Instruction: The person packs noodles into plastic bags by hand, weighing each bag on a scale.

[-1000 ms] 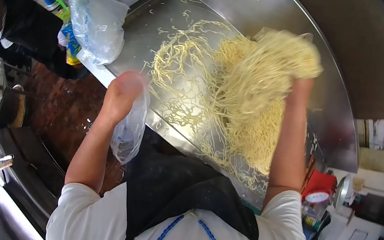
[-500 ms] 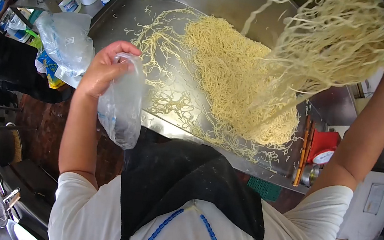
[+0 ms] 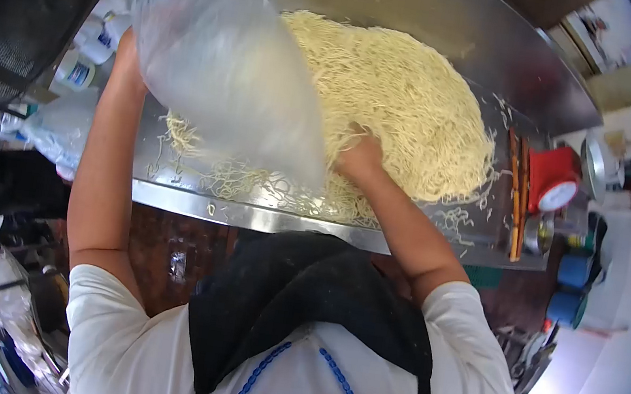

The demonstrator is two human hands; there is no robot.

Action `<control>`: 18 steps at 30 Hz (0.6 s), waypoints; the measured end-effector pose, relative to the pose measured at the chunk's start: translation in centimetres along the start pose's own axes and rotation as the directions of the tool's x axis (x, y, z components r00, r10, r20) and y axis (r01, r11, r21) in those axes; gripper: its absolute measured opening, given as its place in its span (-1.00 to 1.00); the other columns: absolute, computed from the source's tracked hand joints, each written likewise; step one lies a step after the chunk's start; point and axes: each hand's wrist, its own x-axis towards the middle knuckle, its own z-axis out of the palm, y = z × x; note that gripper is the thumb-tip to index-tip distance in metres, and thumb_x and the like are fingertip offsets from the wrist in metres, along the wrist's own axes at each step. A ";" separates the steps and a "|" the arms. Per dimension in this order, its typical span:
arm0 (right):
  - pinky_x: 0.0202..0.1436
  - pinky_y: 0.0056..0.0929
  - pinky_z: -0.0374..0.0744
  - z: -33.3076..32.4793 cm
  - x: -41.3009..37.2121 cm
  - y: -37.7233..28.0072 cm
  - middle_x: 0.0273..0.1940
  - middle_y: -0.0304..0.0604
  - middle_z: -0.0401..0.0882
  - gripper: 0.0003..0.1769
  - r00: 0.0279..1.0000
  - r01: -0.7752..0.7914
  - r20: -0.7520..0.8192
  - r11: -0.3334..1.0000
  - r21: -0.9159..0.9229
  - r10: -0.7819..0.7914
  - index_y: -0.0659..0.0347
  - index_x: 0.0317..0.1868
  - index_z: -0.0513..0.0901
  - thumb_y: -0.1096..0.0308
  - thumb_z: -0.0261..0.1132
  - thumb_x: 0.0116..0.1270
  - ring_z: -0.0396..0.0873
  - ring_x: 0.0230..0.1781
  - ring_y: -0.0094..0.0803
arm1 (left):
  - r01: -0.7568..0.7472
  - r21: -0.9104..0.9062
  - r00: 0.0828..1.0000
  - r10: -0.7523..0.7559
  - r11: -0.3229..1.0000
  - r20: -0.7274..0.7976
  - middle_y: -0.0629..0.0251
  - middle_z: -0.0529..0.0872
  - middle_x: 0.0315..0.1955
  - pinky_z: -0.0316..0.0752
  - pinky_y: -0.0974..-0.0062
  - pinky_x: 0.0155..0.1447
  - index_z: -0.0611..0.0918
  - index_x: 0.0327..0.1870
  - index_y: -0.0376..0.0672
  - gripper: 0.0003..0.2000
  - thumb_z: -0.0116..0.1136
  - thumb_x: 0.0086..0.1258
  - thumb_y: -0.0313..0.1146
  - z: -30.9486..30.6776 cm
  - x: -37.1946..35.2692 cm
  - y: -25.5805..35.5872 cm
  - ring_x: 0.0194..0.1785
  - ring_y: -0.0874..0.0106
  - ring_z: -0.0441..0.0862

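Centrally, a broad heap of pale yellow, thin noodles [image 3: 415, 103] is spread over a shiny stainless-steel worktop [image 3: 249, 216] with a raised back wall. The fingertips of the right hand [image 3: 360, 157] are buried in the near edge of the heap, so that most of the noodles are found beyond that hand and to its right. Whether any strands are gripped by it cannot be told, since its fingers are partly covered. To the left, a large, clear plastic bag [image 3: 229, 66] is held up by the raised left hand [image 3: 161, 27], which is blurred and mostly veiled by the film; how widely its fingers are spread cannot be made out. The bag is hung between the left hand and the heap, and the heap's left part is hidden by it. Below the bag, loose strands [image 3: 242, 181] are scattered along the front of the worktop. At the right end, two long brown wooden sticks [image 3: 519, 196] are laid beside a red scale [image 3: 553, 176] with a round white dial. At the far left, a person in black clothing [image 3: 11, 181] is seen near a pale plastic bundle [image 3: 62, 124].
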 end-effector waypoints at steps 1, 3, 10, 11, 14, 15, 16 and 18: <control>0.12 -0.14 0.61 0.0 -0.1 0.4 0.09 0.03 0.63 -0.45 0.982 0.131 -0.152 0.987 0.096 -0.116 0.13 0.15 0.64 0.20 0.39 0.10 0.61 0.07 0.05 | 0.071 -0.112 0.997 -0.075 0.991 -0.034 0.30 0.74 -0.15 0.55 0.59 -0.31 0.66 0.14 -0.16 -0.66 0.18 0.49 -0.17 1.2 1.1 0.2 -0.25 0.50 0.68; 0.04 -0.14 0.63 -0.6 -0.5 1.2 0.01 -0.06 0.68 -0.51 0.941 0.179 -0.302 0.981 0.074 -0.149 0.05 0.06 0.67 0.23 0.41 0.05 0.64 0.00 0.04 | 0.018 -0.259 0.994 -0.045 0.966 -0.099 0.39 0.67 -0.37 0.43 0.61 -0.41 0.67 0.08 -0.17 -0.70 0.14 0.51 -0.18 2.4 5.4 -2.0 -0.39 0.57 0.58; 0.05 -0.38 0.65 -10.6 -4.7 2.0 -0.03 -0.01 0.72 -0.41 0.976 0.213 -0.180 0.714 0.667 -0.123 0.23 0.10 0.63 0.32 0.57 0.01 0.70 -0.04 -0.27 | -0.060 -0.345 0.979 -0.013 0.937 -0.206 0.59 0.27 -0.67 0.00 0.56 -0.57 0.67 -0.12 -0.11 -0.82 0.07 0.54 -0.25 10.4 6.2 -3.9 -0.64 0.67 0.18; 0.06 -0.35 0.66 -11.8 -5.4 2.0 -0.01 -0.04 0.72 -0.45 0.926 0.363 -0.345 0.612 0.703 -0.153 0.24 0.10 0.63 0.30 0.53 0.08 0.71 -0.05 -0.27 | -0.091 -0.262 0.976 0.035 0.961 -0.213 0.60 0.30 -0.66 0.03 0.57 -0.57 0.68 -0.12 -0.10 -0.82 0.07 0.54 -0.26 11.4 5.8 -4.4 -0.62 0.68 0.21; 0.09 -0.31 0.68 -15.1 -6.2 2.8 -0.01 -0.09 0.73 -0.51 0.773 0.625 -0.598 0.411 0.664 -0.210 0.28 0.12 0.62 0.28 0.46 0.21 0.71 -0.03 -0.27 | -0.308 -0.067 0.947 0.298 0.949 -0.123 0.57 0.46 -0.59 0.18 0.59 -0.52 0.71 -0.10 -0.11 -0.83 0.14 0.50 -0.28 15.4 4.1 -6.5 -0.57 0.66 0.33; 0.11 -0.31 0.69 -15.8 -6.1 2.7 -0.01 -0.09 0.72 -0.53 0.686 0.723 -0.689 0.322 0.610 -0.234 0.30 0.13 0.60 0.27 0.43 0.27 0.71 -0.01 -0.29 | -0.370 -0.009 0.928 0.369 0.929 -0.047 0.54 0.55 -0.54 0.29 0.60 -0.49 0.72 -0.09 -0.13 -0.83 0.18 0.49 -0.27 16.6 3.7 -7.1 -0.53 0.65 0.41; 0.11 -0.31 0.69 -16.2 -5.8 2.4 -0.01 -0.09 0.72 -0.53 0.679 0.731 -0.691 0.317 0.605 -0.249 0.30 0.13 0.60 0.27 0.43 0.27 0.71 -0.01 -0.29 | -0.413 -0.060 0.910 0.415 0.909 0.018 0.48 0.63 -0.48 0.39 0.59 -0.41 0.72 -0.09 -0.14 -0.82 0.22 0.47 -0.25 18.3 2.1 -6.7 -0.45 0.61 0.51; 0.07 -0.32 0.72 -16.6 -5.1 1.8 0.00 -0.08 0.71 -0.60 0.810 0.540 -0.564 -0.168 0.825 -0.163 0.29 0.12 0.60 0.23 0.35 0.38 0.70 -0.01 -0.28 | -0.096 -0.425 0.971 0.179 0.900 0.159 0.38 0.75 -0.35 0.55 0.54 -0.26 0.73 -0.06 -0.16 -0.79 0.28 0.44 -0.24 20.7 -3.7 -2.8 -0.30 0.54 0.66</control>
